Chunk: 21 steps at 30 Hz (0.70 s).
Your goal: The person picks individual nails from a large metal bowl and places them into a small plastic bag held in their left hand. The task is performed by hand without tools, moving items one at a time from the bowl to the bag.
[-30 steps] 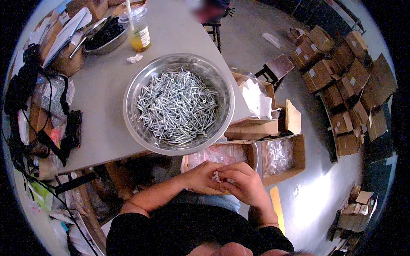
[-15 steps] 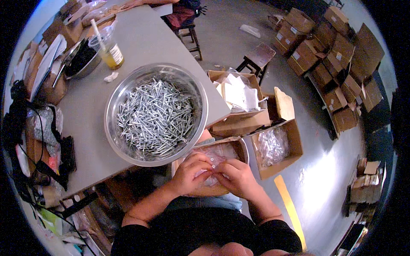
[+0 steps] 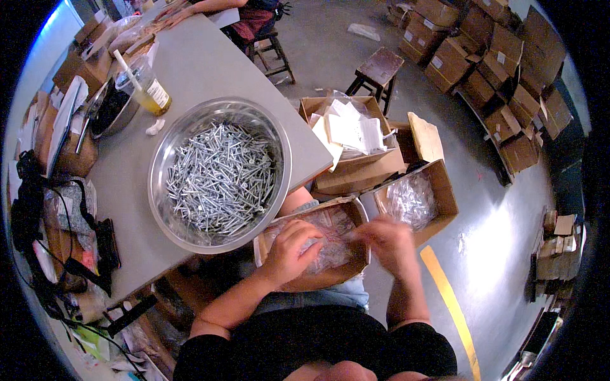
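Note:
A cardboard box holding clear plastic bags sits at my lap. Over its left part is my left hand, fingers curved and thumb apart from them, with nothing visible between. My right hand is at the box's right edge, smeared by motion; its fingertips are too blurred to show whether they hold anything. Left of the box, on the grey table, stands a wide steel bowl full of silvery screws.
Beside my box stand a carton of clear plastic bags and another carton with white papers. A drink cup is on the table. A person sits at its far end, near a wooden stool.
My hands were together, pinching a small clear bag with little white round pieces. They have now parted, the right hand moving right. The view has shifted slightly.

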Available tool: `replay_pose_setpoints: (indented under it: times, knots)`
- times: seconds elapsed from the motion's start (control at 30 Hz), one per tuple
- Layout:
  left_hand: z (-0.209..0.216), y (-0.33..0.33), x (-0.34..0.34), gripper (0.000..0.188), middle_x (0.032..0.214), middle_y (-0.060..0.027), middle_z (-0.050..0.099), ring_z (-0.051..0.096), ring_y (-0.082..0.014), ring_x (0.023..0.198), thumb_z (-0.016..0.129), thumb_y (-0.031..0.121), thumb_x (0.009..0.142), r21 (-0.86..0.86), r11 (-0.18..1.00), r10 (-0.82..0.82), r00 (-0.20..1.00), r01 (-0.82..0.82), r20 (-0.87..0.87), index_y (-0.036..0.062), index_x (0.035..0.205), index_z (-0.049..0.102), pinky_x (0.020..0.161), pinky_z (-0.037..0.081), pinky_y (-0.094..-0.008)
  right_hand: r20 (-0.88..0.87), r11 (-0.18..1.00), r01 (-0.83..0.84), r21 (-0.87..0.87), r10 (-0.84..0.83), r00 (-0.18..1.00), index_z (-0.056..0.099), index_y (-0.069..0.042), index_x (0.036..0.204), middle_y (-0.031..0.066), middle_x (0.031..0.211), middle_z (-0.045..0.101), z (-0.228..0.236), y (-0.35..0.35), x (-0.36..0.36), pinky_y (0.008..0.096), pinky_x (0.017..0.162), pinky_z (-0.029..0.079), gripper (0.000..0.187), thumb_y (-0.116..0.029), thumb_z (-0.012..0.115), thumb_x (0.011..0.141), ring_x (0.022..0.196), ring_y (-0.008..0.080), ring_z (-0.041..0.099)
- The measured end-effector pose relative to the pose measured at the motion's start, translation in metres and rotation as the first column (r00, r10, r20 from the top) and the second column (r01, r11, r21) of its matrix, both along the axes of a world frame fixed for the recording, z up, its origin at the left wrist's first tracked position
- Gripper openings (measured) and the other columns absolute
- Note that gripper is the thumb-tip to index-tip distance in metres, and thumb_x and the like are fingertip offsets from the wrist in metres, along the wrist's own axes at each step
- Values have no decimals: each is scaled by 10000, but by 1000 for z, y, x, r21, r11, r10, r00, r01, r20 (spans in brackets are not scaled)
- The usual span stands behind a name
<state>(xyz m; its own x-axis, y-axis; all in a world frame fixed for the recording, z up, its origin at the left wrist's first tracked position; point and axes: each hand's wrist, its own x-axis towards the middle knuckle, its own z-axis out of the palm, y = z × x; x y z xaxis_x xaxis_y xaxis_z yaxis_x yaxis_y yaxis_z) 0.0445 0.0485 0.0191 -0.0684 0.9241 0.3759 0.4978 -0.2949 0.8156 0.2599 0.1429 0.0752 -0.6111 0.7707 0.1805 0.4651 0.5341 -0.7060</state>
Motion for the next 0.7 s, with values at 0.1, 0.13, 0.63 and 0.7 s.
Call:
replay_pose_setpoints:
  times: [0.1, 0.13, 0.63, 0.7]
  knots:
    - [-10, -2, -7, 177, 1030, -120, 596, 570, -303, 1017, 667, 99, 766, -96, 981, -189, 945, 169, -265, 39, 927, 625, 858, 483, -403, 109, 895, 401, 195, -426, 898, 692, -1, 869, 115, 805, 633, 10, 18, 41, 300, 617, 516, 164, 1, 748, 715, 687, 210, 639]
    - [-16, -4, -5, 176, 1076, -129, 586, 554, -312, 1060, 649, 113, 772, -140, 968, -245, 903, 209, -352, 38, 931, 636, 882, 480, -411, 94, 857, 443, 265, -480, 872, 679, 6, 891, 104, 828, 624, 13, 23, 50, 306, 645, 513, 197, 2, 754, 709, 711, 220, 632]
    - [-27, -20, -16, 225, 949, -101, 553, 585, -301, 934, 565, 192, 872, -205, 948, -290, 924, 242, -248, 104, 1061, 649, 839, 490, -417, 16, 965, -11, 262, 7, 1000, 687, -44, 921, 124, 891, 637, 56, 15, -43, 374, 718, 511, 278, -46, 786, 661, 831, 312, 630]
    - [-43, -26, -13, 250, 950, -107, 562, 597, -305, 935, 557, 167, 889, -180, 956, -270, 932, 231, -242, 100, 1117, 632, 845, 493, -427, -1, 948, -186, 257, 193, 981, 689, -54, 940, 117, 935, 628, 67, 12, -72, 374, 737, 515, 299, -56, 787, 658, 874, 306, 615]
